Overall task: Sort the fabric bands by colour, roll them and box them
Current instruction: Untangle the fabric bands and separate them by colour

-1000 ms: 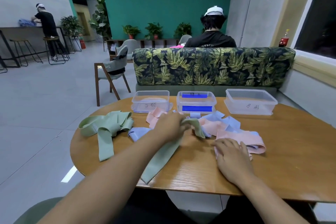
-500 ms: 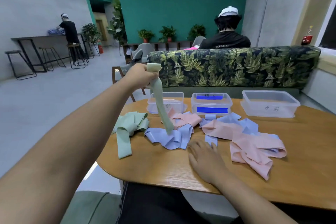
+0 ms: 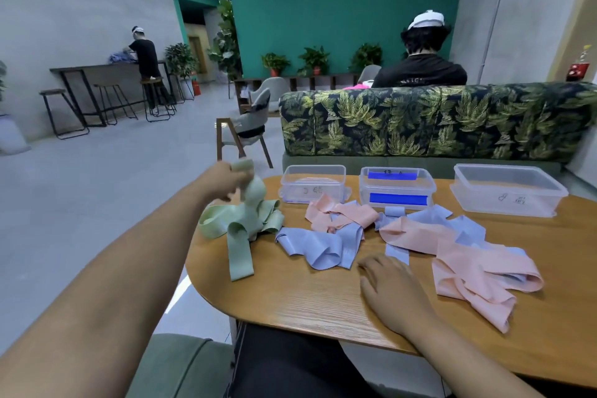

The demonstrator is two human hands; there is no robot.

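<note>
My left hand [image 3: 226, 179] grips one end of a green band [image 3: 255, 195] above the table's far left edge; its lower part falls onto the pile of green bands [image 3: 240, 229]. My right hand [image 3: 389, 284] lies flat on the wooden table [image 3: 307, 297], fingers spread, just in front of a blue band [image 3: 323, 245]. Pink bands [image 3: 478, 271] and more blue ones lie mixed across the middle and right. Three clear plastic boxes stand in a row at the back: left box [image 3: 311, 184], middle box [image 3: 397, 191] with blue inside, right box [image 3: 507, 191].
A leaf-patterned sofa back [image 3: 436, 123] rises right behind the boxes, with a seated person beyond it. A wooden chair [image 3: 245, 136] stands at the left on the grey floor. The table's rounded left edge drops off next to the green pile.
My left hand pulled a green band out of the mixed heap, lifted it high, then carried it left and down over the green pile. The right hand stayed flat on the table.
</note>
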